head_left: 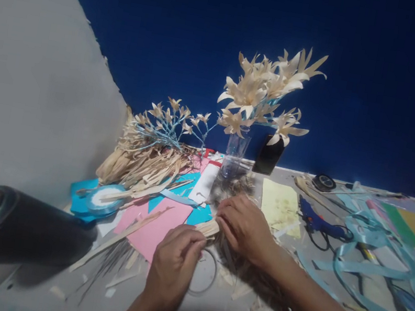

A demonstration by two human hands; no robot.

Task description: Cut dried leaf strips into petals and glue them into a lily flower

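Between my two hands stretches a pale strip of dried husk (208, 229), lying across the middle of the worktop. My left hand (176, 259) is closed on its near left end, thumb against the curled fingers. At its other end my right hand (243, 228) pinches the strip with bent fingers. Just under the left fingertips lies a clear round ring (204, 273). Pink paper (156, 224) is spread to the left of my hands, and husk scraps lie below the right wrist.
Pale husk flowers (248, 90) stand in a clear vase (234, 155) at the back, beside a black phone (269, 154). A husk bundle (142, 163) and ribbon roll (104, 199) lie left. To the right are a blue glue gun (320, 219) and loose blue ribbon (383, 270). A dark cylinder (20, 227) juts in.
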